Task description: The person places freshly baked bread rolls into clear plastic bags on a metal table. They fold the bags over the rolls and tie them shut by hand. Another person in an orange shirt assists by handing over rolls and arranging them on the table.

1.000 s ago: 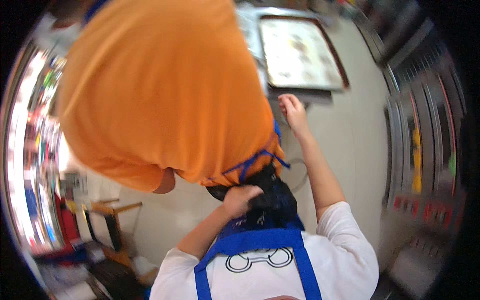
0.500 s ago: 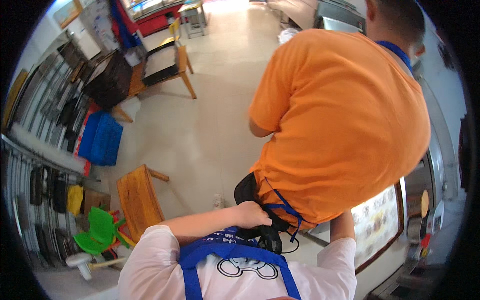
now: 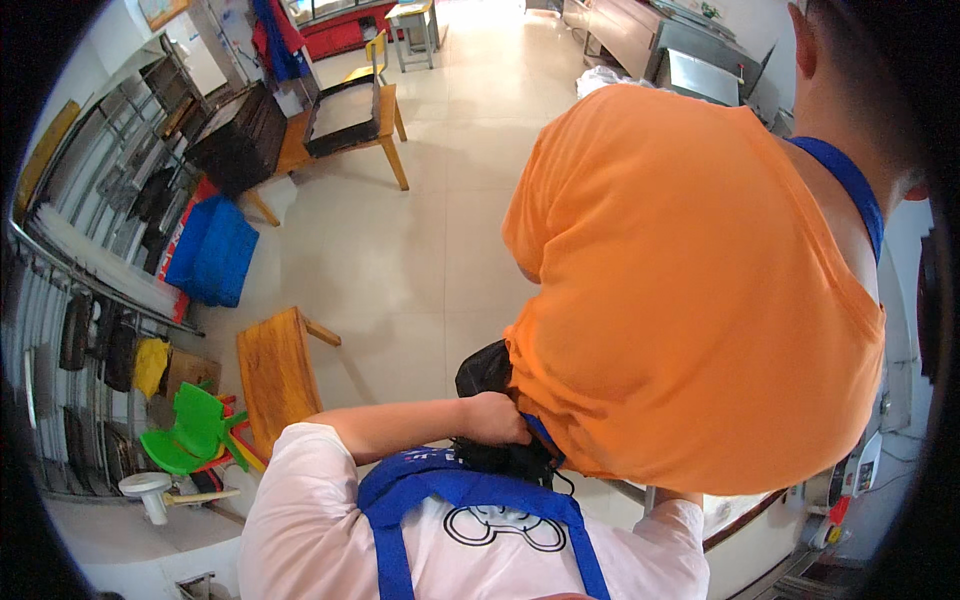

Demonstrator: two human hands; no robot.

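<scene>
Blue apron straps lie over a white short-sleeved shirt with black outline print

A black-edged tray and a dark crate are supported by a wooden table; a wooden bench is borne by the tiled floor.

Front right: co-worker | At co-worker's waist, picture-left side: left hand | Left of left hand: stool | Left of stool: chair | Beyond stool: crate, right of rack | Beyond crate: tabletop, box on left end, tray on right | Between tabletop and co-worker: floor
</scene>
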